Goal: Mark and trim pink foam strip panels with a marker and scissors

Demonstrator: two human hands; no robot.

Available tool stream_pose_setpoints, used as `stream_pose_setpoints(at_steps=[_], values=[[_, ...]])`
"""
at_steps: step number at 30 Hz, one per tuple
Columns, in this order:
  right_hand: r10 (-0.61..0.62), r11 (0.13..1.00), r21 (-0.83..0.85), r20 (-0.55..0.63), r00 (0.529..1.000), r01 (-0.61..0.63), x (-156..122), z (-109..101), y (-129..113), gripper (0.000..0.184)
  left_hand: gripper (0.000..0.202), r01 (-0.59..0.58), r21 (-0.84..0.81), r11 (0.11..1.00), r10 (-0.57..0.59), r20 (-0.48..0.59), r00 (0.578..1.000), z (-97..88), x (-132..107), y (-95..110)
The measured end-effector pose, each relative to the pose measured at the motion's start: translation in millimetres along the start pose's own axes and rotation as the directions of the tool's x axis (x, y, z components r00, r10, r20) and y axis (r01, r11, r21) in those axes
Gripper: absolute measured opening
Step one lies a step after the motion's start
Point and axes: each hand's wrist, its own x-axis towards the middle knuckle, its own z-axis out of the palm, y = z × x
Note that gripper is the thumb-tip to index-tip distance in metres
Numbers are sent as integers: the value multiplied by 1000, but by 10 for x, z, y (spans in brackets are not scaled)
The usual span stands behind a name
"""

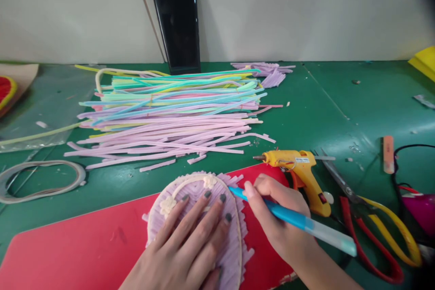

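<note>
An oval piece [234, 253] covered in lilac fuzzy strips lies on a red board [84, 235], with strip ends sticking out past its cream rim. Small cream flower shapes [167, 207] and a curved cream strip sit on its upper part. My left hand [193, 240] rests flat across the piece, fingers stretched out. In my right hand [282, 208] is a slim blue pen [288, 215] with a pale, translucent rear end, held in a writing grip. Its front end meets the upper right rim of the piece; the very tip is too small to make out.
Pastel pipe cleaners [176, 108] lie bundled behind the board. A black phone [176, 22] leans on the wall. To the right are a yellow glue gun [306, 167], scissors [353, 199] and an orange-brown strip [388, 154]. A tape roll [79, 174] lies left.
</note>
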Motion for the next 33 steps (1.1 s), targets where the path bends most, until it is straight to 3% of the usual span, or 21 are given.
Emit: stream_pose_setpoints(at_steps=[19,26,31,33], values=[[63,998,-12,-55,997,-63,-55,-40,-27,33,37,-3,1,1000,3,2,1000,-17,-1,-7],[104,994,-21,-190,976,-110,-27,12,-30,6,40,27,-32,999,-26,18,999,-61,10,17],[52,996,-70,-143,988,-63,-20,7,-18,15,43,27,-128,991,-35,-59,998,-138,-14,13],[59,993,-94,-111,992,-69,-22,7,-12,16,42,117,-224,968,-144,-109,984,-167,-49,-14]])
